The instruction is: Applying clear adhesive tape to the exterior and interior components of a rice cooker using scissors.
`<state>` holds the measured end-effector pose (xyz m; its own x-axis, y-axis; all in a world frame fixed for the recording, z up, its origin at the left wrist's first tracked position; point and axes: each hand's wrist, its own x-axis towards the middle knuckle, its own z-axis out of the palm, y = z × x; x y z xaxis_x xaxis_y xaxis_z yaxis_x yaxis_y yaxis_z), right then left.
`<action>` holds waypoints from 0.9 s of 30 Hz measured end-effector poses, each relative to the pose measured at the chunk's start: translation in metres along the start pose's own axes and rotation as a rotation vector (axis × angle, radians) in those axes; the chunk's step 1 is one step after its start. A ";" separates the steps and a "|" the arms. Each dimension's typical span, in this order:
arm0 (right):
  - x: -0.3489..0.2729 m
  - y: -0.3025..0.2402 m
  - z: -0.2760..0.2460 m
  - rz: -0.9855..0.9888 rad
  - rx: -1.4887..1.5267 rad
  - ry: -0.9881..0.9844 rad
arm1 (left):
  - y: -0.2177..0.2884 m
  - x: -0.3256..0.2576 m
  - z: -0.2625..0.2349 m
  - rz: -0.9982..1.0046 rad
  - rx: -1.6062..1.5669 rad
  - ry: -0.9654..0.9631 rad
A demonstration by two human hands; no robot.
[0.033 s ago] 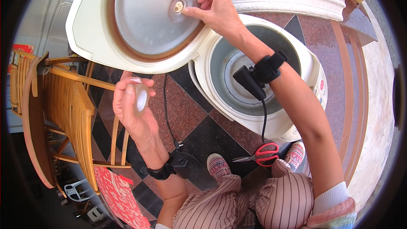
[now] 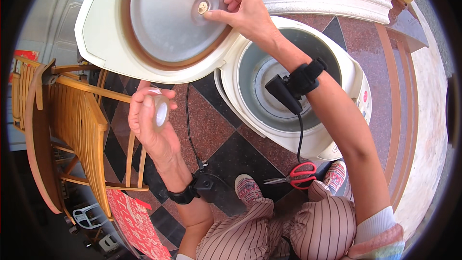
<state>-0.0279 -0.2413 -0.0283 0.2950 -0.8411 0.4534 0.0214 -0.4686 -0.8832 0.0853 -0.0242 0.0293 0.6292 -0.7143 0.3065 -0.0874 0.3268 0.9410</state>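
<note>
A: What looks risky here?

B: The big cream rice cooker (image 2: 308,130) sits on the floor with its lid (image 2: 110,43) swung up, and the right hand (image 2: 243,12) is pressing fingertips against the small knob (image 2: 202,7) at the centre of the lid's dull metal inner plate (image 2: 168,19). I'd judge that too firm a push could rock the lid on its hinge, or the plate could pop loose toward the empty grey pot below that hand.

A: And the other hand?

B: The left hand (image 2: 149,125) is curled narrowly around a small clear roll, tape (image 2: 161,111) I think, though it is glassy and hard to read. It is held up, well apart from the lid's rim above it. Smooth plastic, so it could slip.

A: Anything underfoot?

B: A thin black cord (image 2: 190,125) trails over the polished red and black stone tiles just right of that hand; it could snag. Red-handled scissors (image 2: 296,175) lie beneath the right forearm, beside the patterned shoe (image 2: 248,188). A slatted wooden chair (image 2: 82,130) stands left.
</note>
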 end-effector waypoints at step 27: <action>-0.001 0.005 0.000 0.111 0.118 -0.056 | 0.001 -0.002 -0.007 -0.019 0.056 -0.062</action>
<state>-0.0285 -0.2428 -0.0337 0.3546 -0.8679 0.3480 0.0972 -0.3359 -0.9369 0.0894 -0.0179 0.0282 0.5826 -0.7574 0.2950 -0.1199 0.2789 0.9528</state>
